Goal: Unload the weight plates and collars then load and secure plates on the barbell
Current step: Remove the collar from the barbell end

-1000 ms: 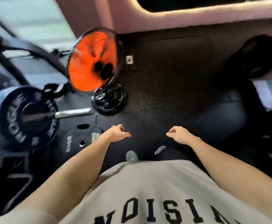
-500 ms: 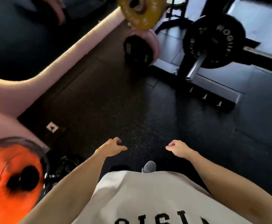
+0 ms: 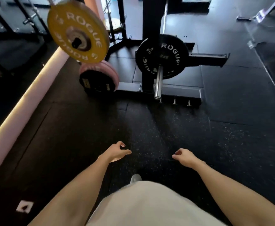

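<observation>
One yellow plate (image 3: pixel 78 32), two black plates (image 3: pixel 162 56), two empty hands (image 3: pixel 115 152).

Both my hands loose, empty: left hand (image 3: pixel 116 152), right hand (image 3: pixel 185 156). Black plate (image 3: pixel 162 56) on barbell sleeve (image 3: pixel 158 82) ahead; yellow plate (image 3: pixel 78 31) upper left.

The yellow plate (image 3: pixel 78 32) carries "ROGUE" twice in white letters — with the number "15". The black plate (image 3: pixel 162 56) on the barbell sleeve also reads "ROGUE".
</observation>
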